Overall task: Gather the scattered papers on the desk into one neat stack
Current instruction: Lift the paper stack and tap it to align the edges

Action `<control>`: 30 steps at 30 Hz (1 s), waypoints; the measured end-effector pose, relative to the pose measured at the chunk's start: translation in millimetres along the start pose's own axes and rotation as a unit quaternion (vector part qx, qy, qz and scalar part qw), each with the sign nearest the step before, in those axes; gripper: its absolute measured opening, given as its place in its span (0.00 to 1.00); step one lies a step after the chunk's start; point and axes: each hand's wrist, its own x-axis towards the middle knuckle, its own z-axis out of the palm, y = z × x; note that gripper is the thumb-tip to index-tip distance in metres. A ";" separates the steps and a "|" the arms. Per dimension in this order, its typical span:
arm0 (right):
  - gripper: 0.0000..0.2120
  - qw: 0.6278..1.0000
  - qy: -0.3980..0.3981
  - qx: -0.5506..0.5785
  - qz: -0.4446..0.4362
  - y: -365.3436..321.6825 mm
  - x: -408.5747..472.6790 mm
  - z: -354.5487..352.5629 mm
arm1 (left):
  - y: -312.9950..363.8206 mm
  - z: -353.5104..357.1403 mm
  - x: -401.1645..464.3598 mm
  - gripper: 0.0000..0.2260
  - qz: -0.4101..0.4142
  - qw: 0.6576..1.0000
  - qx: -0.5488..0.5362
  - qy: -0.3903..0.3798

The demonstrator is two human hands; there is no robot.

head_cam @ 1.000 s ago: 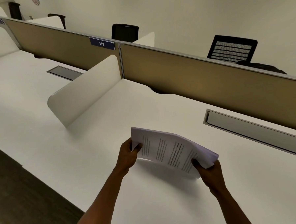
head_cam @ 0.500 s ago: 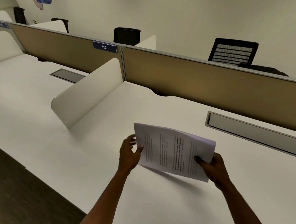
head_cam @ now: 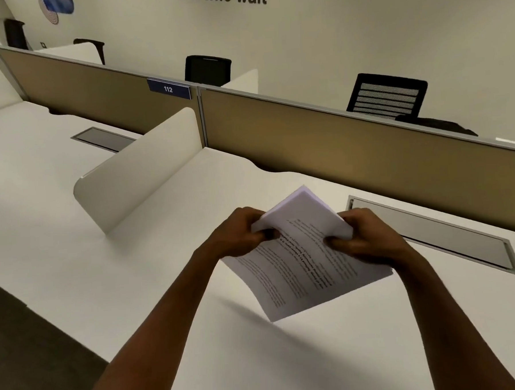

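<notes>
A stack of white printed papers point(head_cam: 302, 270) hangs in the air above the white desk point(head_cam: 198, 332), turned so one corner points away from me and the printed face tilts toward me. My left hand point(head_cam: 237, 234) grips the stack's upper left edge. My right hand point(head_cam: 363, 237) grips its upper right edge, thumb on the printed page. The lower part of the stack curves down, free of the desk. No loose sheets show on the desk.
A white side divider point(head_cam: 138, 171) stands on the desk to the left. A tan partition point(head_cam: 353, 160) with a blue "112" sign point(head_cam: 168, 88) runs along the back. A grey cable hatch point(head_cam: 449, 238) lies behind my right hand. Black chairs point(head_cam: 386, 95) stand beyond the partition.
Both hands lifted the stack and rotated it from lying wide to corner-up. The hands moved closer together near its top edges. My view tilted up slightly.
</notes>
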 end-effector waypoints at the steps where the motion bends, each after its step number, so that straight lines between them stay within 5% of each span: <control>1: 0.08 1.000 -0.014 0.029 0.001 -0.1 -3.0 -6.0 | -2.3 3.3 -2.2 0.12 -0.004 0.999 -0.033 0.013; 2: 0.06 0.996 -0.018 0.083 0.006 3.4 -6.9 -11.4 | -6.9 6.0 -5.0 0.11 -0.011 0.997 -0.066 0.030; 6: 0.44 0.921 0.056 0.385 0.036 43.5 -23.4 -6.2 | -34.8 15.2 -20.3 0.13 -0.056 0.973 -0.201 0.095; 8: 0.52 0.890 0.041 0.449 0.071 62.2 -29.0 22.1 | -46.3 24.0 -26.5 0.11 -0.076 0.947 -0.289 0.117; 11: 0.40 0.898 0.018 0.424 0.112 57.2 -31.0 66.9 | -54.2 38.5 -31.3 0.09 -0.090 0.922 -0.355 0.125; 16: 0.14 0.895 0.148 0.390 0.156 48.5 -29.1 103.9 | -62.1 58.9 -40.7 0.12 -0.110 0.916 -0.364 0.130; 30: 0.17 0.882 0.216 0.375 0.187 54.3 -42.5 141.5 | -62.5 75.3 -48.5 0.07 -0.120 0.939 -0.292 0.139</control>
